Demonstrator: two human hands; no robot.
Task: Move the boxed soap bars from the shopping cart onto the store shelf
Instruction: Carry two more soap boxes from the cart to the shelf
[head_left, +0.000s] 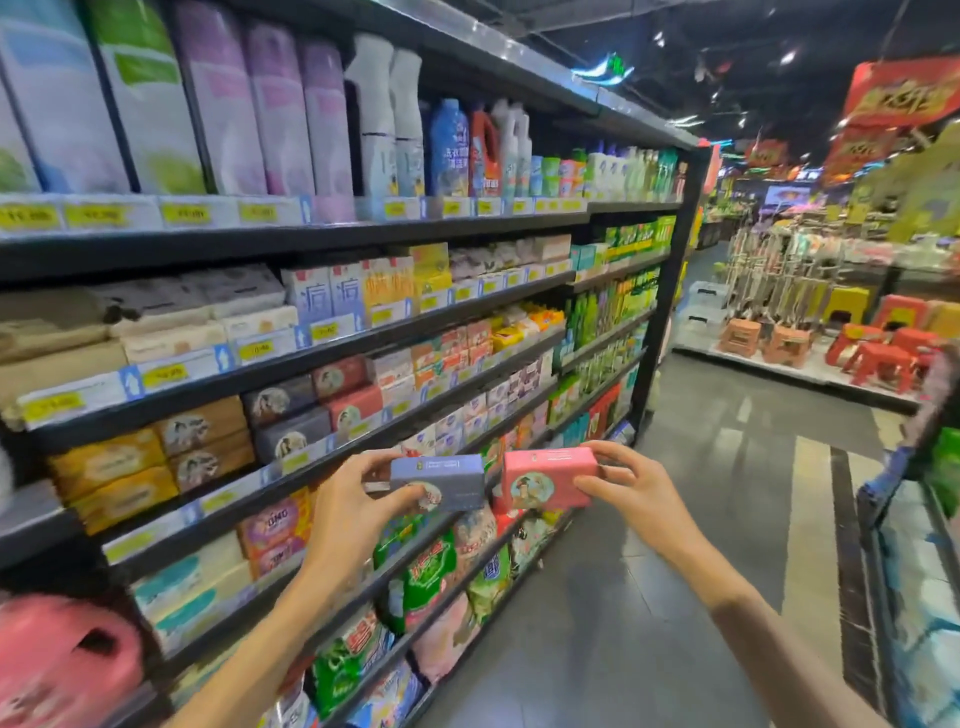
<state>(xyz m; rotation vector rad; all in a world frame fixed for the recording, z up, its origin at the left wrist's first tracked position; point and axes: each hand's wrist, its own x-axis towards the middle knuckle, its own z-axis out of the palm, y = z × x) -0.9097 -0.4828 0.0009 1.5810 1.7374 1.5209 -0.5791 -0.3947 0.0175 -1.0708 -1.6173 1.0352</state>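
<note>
Hands, lower centre: left hand (358, 499) grips purple soap box (437, 482), right hand (631, 493) grips pink soap box (548, 484); best matched by colour on shelf (332, 358).

supermarket aisle, household/toiletries section. long dark shelving unit (332, 358) in tiers, packed with boxed soaps (291, 405), detergent bottles (449, 148) and refill bags (421, 582), yellow price tags (96, 215) along every shelf edge. across the tiled floor (675, 571): red plastic stools (878, 358) on a low display, red promo banners (898, 91) hung from a dark ceiling.
</note>
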